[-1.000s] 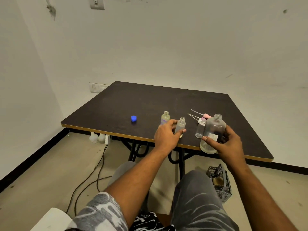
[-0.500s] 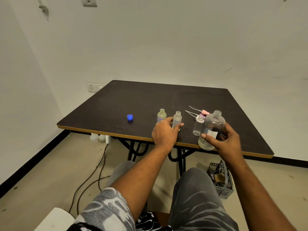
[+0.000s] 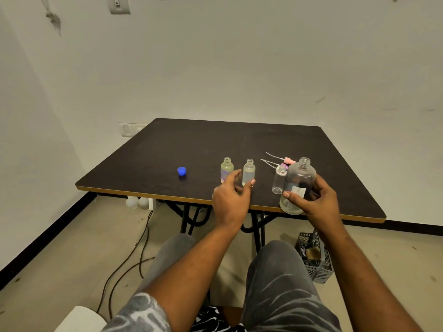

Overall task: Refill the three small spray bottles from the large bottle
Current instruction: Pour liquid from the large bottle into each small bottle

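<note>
The right hand (image 3: 316, 200) grips the large bottle (image 3: 299, 180) at the table (image 3: 191, 144) front edge, covering its lower side. The left hand (image 3: 231, 200), fingers spread, reaches the middle small bottle (image 3: 248, 172); whether they touch is unclear. The left small bottle (image 3: 227, 172) and right small bottle (image 3: 279, 180) flank it, the latter partly hidden, with the blue cap (image 3: 181, 171) and pink spray heads (image 3: 286, 161) beyond.

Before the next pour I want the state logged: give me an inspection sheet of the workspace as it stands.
Surface: dark table, pale edge band.
Job's things: left bottle, middle bottle and right bottle upright, uncapped; large bottle uncapped, little liquid at its bottom, at the front edge.
Clutter: blue cap; spray heads lying behind the right bottle.
Grippers: left hand open at the middle bottle; right hand grips the large bottle.
Cables: black cables on the floor, left.
Surroundings: basket on the floor; wall sockets.
</note>
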